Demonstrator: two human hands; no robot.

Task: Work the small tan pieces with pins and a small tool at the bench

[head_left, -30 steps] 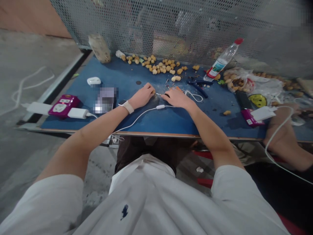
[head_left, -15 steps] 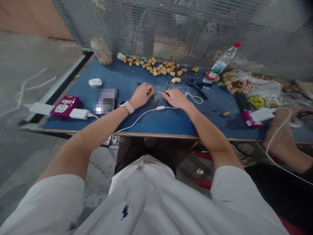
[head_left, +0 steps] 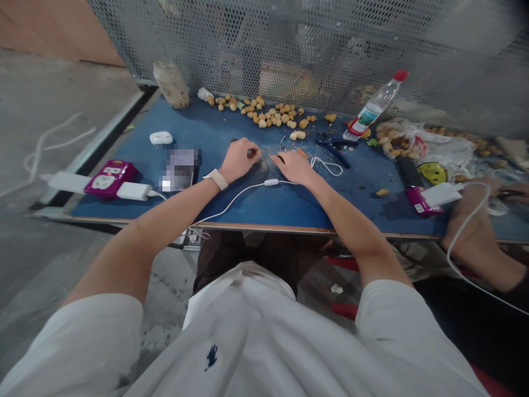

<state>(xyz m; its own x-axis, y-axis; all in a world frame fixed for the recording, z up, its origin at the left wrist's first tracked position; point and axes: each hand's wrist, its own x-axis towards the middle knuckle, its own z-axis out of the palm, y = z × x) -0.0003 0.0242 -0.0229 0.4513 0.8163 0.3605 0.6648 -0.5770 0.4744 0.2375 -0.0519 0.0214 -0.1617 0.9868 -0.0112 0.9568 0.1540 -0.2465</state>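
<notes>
My left hand [head_left: 238, 161], with a pale band at its wrist, is closed around a small tan gourd [head_left: 258, 150], mostly hidden by the fingers; a dark brown patch shows on it. Opposite, my right hand [head_left: 292, 166] is closed, its fingertips pinching a thin tool whose pale tip [head_left: 271, 156] points toward the left hand. An orange piece [head_left: 303, 153] shows behind the right knuckles; whether it belongs to the tool I cannot tell. Pale crumbs lie between the hands. Dark blue pliers [head_left: 334, 149] and a looped white cable [head_left: 327, 165] lie right of my right hand.
Several small gourds [head_left: 275, 116] line the mesh panel [head_left: 231, 49]. A bottle [head_left: 369, 113] leans at the right. A jar [head_left: 171, 85], earbud case [head_left: 161, 138], blurred phone [head_left: 182, 170] and purple power socket [head_left: 111, 179] stand left. Another person's arm [head_left: 475, 220] rests far right.
The gourd has turned in my left fingers, so a dark patch now shows. My right hand has shifted slightly, and an orange piece shows behind it.
</notes>
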